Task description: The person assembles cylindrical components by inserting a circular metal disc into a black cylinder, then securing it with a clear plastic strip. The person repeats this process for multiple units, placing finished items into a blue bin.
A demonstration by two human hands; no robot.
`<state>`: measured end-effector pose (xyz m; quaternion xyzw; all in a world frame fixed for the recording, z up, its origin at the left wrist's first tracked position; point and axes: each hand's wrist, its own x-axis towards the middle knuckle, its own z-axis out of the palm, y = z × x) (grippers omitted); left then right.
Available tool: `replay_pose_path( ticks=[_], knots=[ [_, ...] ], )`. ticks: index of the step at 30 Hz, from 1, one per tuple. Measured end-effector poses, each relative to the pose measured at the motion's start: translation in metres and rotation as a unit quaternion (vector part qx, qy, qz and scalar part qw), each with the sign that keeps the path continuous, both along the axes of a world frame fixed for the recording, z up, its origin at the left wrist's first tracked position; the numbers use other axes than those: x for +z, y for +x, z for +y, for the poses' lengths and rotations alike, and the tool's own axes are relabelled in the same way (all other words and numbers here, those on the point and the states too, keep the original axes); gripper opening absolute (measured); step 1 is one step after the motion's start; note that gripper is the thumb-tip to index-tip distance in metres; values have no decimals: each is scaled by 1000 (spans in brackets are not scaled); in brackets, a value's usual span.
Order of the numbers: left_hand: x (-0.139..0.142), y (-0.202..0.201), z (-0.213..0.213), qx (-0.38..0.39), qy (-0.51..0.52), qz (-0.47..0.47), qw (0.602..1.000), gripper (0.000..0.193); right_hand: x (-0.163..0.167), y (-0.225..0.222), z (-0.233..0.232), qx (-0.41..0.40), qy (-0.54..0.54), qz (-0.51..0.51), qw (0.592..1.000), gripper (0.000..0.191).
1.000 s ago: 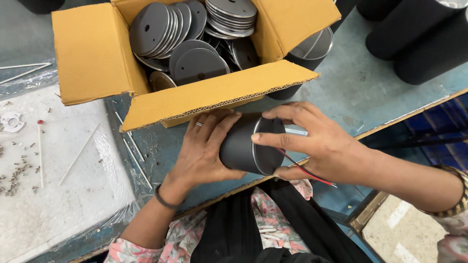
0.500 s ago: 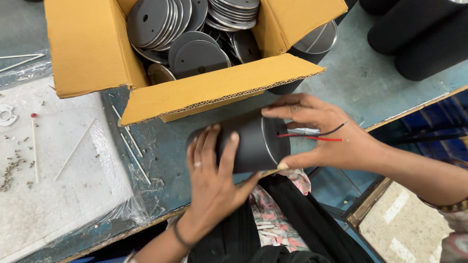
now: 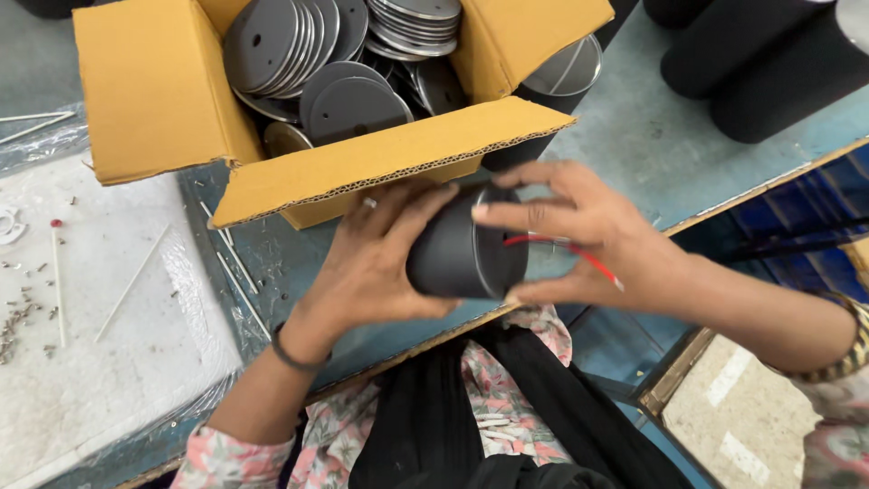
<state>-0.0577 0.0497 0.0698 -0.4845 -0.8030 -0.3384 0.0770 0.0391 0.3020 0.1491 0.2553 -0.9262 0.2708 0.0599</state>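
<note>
Closest to the camera is the person's lap, in black cloth with a flowery pattern. Just past it runs the front edge of the blue tabletop (image 3: 634, 154). On the right, beyond that edge, a bit of pale floor shows.

Over the front edge, both hands hold a black can (image 3: 457, 254) lying on its side. The left hand (image 3: 371, 263) wraps around its closed end, its grip clamped on the can. The right hand (image 3: 588, 240) has its grip pressed on the rim of the other end, and a red wire (image 3: 570, 254) runs under its fingers.

To the left lies a white sheet (image 3: 109, 362) under clear plastic, with thin white sticks (image 3: 131, 282) and tiny dark bits on it.

Behind the hands sits an open cardboard box (image 3: 154, 91). It is full of flat grey metal discs (image 3: 353, 104), some stacked and some leaning on edge.

Far off at the right stand big black tubes (image 3: 769, 63).
</note>
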Motion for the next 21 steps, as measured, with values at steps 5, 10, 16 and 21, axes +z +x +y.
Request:
replay_pose_path(
  ticks=[5,10,16,21],
  knots=[
    [-16,-8,13,42,56,80,994,105,-8,-19,4,-62,-23,-35,997,80],
    [-32,9,18,103,66,82,989,103,-9,-24,8,-55,-58,-69,994,81],
    [-46,48,28,196,91,88,972,96,-7,-23,9,-42,-68,-100,992,79],
    [-32,69,18,170,104,105,974,98,-6,-11,5,14,5,-34,999,80]
  ],
)
